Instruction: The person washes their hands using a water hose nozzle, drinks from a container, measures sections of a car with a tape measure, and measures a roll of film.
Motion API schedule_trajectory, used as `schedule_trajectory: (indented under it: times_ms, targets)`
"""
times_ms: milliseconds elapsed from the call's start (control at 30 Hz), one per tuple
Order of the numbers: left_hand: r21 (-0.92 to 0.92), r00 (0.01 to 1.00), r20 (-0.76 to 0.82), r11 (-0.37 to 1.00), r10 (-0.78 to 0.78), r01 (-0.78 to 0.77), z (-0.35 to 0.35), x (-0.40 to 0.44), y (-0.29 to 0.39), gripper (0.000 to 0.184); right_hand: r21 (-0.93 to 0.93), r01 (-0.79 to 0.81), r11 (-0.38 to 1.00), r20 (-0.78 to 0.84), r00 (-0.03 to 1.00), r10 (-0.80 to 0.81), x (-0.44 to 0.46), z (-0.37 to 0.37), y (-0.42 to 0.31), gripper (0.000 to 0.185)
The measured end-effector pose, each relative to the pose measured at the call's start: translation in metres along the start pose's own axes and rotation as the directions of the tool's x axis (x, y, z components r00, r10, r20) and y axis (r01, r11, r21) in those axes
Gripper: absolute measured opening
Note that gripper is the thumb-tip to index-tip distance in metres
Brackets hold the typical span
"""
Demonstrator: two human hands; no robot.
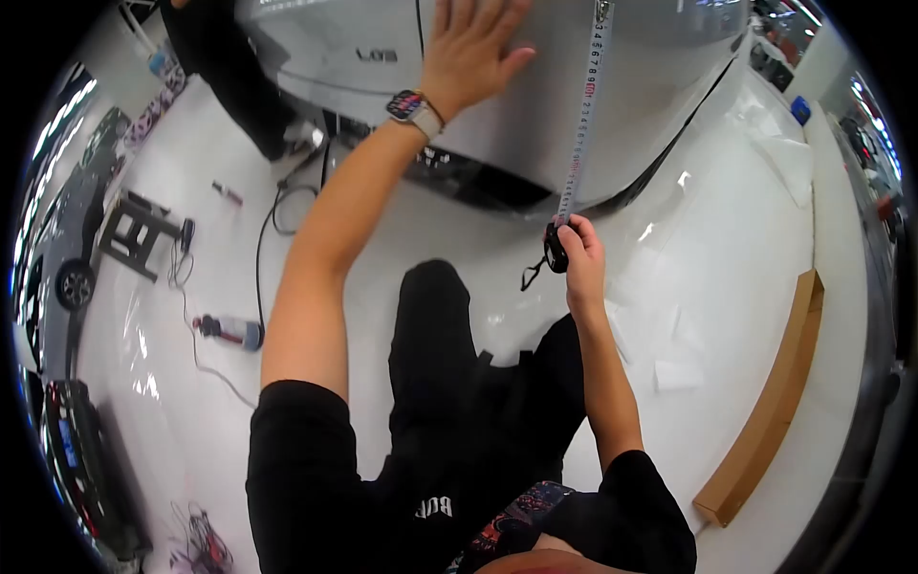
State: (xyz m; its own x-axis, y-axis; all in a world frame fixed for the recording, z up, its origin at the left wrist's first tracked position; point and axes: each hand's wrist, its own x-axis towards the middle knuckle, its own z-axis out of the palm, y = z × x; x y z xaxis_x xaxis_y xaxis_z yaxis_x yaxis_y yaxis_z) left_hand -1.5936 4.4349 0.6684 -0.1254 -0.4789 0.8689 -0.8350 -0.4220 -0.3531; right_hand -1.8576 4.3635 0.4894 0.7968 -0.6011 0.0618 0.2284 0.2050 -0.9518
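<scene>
My left hand, with a watch on its wrist, lies with fingers stretched against the silver car body, near the top edge. My right hand is closed around the black case of a tape measure, just below the car's lower edge. From the case the pale tape blade runs up across the bodywork to a metal end hook near the top of the view. A wrist loop dangles from the case. "L03" lettering marks the panel left of my hand.
Another person's dark-trousered leg stands at the car's left. A grey step stool, a bottle-like object and cables lie on the left floor. A long cardboard box lies right. Other cars stand far left.
</scene>
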Motion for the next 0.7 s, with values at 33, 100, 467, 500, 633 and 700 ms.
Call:
schedule_trajectory:
  times_ms: [33, 100, 467, 500, 633, 700]
  targets:
    - [0.000, 0.999, 0.033, 1.000, -0.014, 0.014, 0.005, -0.024, -0.004, 0.077, 0.003, -0.036, 0.999, 0.006, 0.999, 0.035, -0.002, -0.004, 0.017, 0.020]
    - [-0.008, 0.996, 0.034, 0.997, -0.079, 0.079, 0.021, -0.068, -0.007, 0.076, -0.019, -0.065, 0.998, 0.024, 0.998, 0.065, 0.001, -0.009, 0.059, 0.023]
    - [-0.383, 0.924, -0.211, 0.897, -0.319, 0.223, 0.040, -0.129, 0.021, 0.047, 0.154, 0.049, 0.987, -0.180, 0.983, -0.021, 0.011, 0.097, 0.208, 0.012]
    - [-0.524, 0.884, -0.280, 0.831, -0.374, 0.185, 0.043, -0.141, 0.021, 0.040, 0.152, 0.059, 0.987, -0.171, 0.985, -0.032, 0.015, 0.105, 0.222, 0.012]
    - [-0.832, 0.648, -0.345, 0.541, -0.679, 0.123, 0.047, -0.193, 0.034, 0.013, 0.041, 0.120, 0.992, -0.181, 0.977, -0.111, 0.011, 0.129, 0.259, 0.018]
    - [-0.831, 0.691, -0.362, 0.553, -0.626, 0.066, 0.056, -0.199, 0.029, 0.013, 0.002, 0.091, 0.996, -0.236, 0.968, -0.088, 0.012, 0.133, 0.274, 0.017]
